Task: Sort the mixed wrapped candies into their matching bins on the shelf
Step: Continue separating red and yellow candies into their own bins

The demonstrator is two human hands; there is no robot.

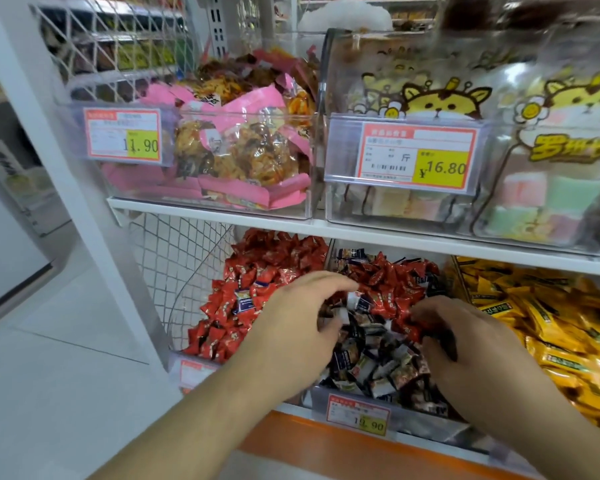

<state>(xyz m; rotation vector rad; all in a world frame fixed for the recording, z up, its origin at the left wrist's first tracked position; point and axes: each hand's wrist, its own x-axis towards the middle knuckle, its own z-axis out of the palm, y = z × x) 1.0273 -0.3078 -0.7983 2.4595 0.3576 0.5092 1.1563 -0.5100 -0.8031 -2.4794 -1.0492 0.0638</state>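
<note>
A: Where are the hands?

B: Both are in the middle bin (357,398) on the lower shelf (291,408). The left hand (302,320) hovers over the bin's left side, fingers curled down onto the pile; a white-wrapped piece shows under its fingertips, but I cannot tell whether it pinches it. The right hand (461,337) lies at the bin's right side, fingers bent into the pile and touching red pieces; whether it grips one is also unclear.

A: And the candies?

B: The middle bin holds dark-wrapped candies (371,362) toward its front edge, with red candies (385,282) mixed in toward the back. The left bin (179,355) is heaped with red ones, a few blue-and-white pieces (245,301) lying among them. The right bin (461,275) is full of yellow candies (548,317).

A: Anything above?

B: On the upper shelf (219,216), a clear bin of pink snack packs (236,147) with an 11.90 price tag (122,136), and beside it a lidded bin of cartoon-cat bags (444,102) tagged 16.80. The middle lower bin's front tag reads 19.90.
</note>
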